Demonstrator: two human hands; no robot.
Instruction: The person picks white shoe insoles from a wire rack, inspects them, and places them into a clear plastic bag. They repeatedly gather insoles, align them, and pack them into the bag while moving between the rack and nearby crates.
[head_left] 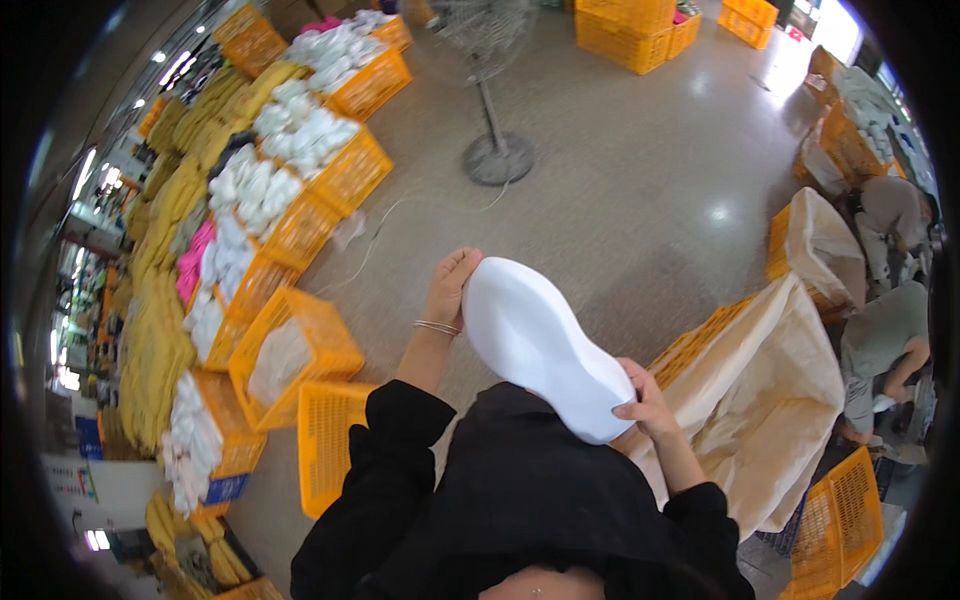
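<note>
One white sole-shaped piece (545,345) is held left of the lined crate (703,340), judged mid-handling, not yet set down; your left grip (453,285) and right grip (650,402) each clasp an end.

I hold my left hand (453,284) curled, farther out. My right hand (650,405) grips nearer, thumb (627,411) uppermost.

Look at that smooth sole-shaped piece (545,340), plastic or foam by its look, satin-sheened! Matt cloth on the sleeves (385,480), a shiny, metal-looking bracelet (437,326) near one. Down the left edge of the floor (610,200), plastic crates (350,170), faintly glossy; by its right edge, a creased, cloth-looking liner (755,400), dull. The fan stand (497,158) looks like metal, and the smooth floor throws back glossy glints!
</note>
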